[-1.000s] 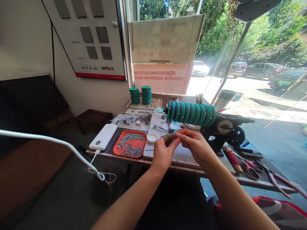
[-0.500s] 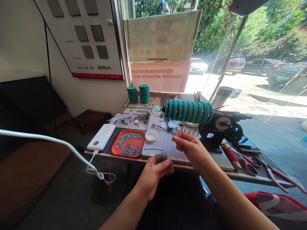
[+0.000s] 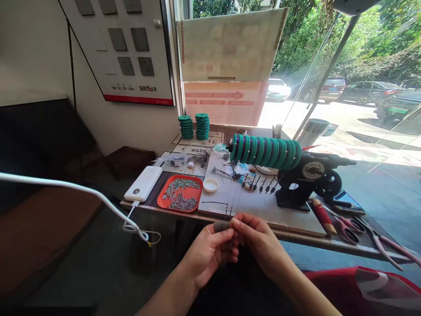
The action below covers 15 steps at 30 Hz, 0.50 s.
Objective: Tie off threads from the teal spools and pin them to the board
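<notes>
My left hand (image 3: 208,250), with a grey cover (image 3: 221,226) around one finger, is closed just in front of the table edge. Its thumb is pressed to the fingers. Against it my right hand (image 3: 259,239) pinches with thumb and forefinger, the fingertips of both hands meeting. Whatever they grip is too small or hidden to name. Thin threads run over the pale board (image 3: 250,206) just beyond the fingers, with small dark bits on them. A short dark cord (image 3: 214,202) lies on the board, and several dark knotted pieces (image 3: 262,185) lie farther right.
A red tray (image 3: 160,202) of small metal parts and a white lid (image 3: 210,185) stand left, beside a white power bank (image 3: 144,183). Green spools (image 3: 266,152) sit on a black winding device (image 3: 296,193). Scissors (image 3: 348,232) and pliers (image 3: 383,245) lie right. Stacked green spools (image 3: 202,126) stand behind.
My right hand has come down and left from above the board to meet my left hand. The left fingers have turned, more of them now showing. The view has shifted slightly.
</notes>
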### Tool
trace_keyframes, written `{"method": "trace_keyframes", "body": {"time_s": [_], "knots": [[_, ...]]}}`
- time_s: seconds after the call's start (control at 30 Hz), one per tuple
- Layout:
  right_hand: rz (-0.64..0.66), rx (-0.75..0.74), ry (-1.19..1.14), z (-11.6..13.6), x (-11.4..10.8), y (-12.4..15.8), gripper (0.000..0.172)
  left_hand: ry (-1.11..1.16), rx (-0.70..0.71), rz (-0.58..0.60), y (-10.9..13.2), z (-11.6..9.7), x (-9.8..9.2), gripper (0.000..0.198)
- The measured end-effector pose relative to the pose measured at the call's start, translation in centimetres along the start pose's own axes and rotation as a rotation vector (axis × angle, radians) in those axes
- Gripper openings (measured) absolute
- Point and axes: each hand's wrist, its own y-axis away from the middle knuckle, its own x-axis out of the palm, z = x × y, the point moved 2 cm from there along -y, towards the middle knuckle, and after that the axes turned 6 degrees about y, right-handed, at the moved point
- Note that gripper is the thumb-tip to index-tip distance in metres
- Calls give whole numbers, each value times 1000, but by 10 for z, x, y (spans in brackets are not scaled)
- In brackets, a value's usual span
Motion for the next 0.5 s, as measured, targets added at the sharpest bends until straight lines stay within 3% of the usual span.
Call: {"method": "trace_keyframes", "body": {"time_s": [0.3, 0.5], "knots": [[-3, -9, -8, 0, -6, -3, 23, -7, -14, 7, -2, -1, -2, 10], [-66, -64, 110, 10, -13, -6, 23, -59, 41, -14, -5, -2, 0, 12]]}}
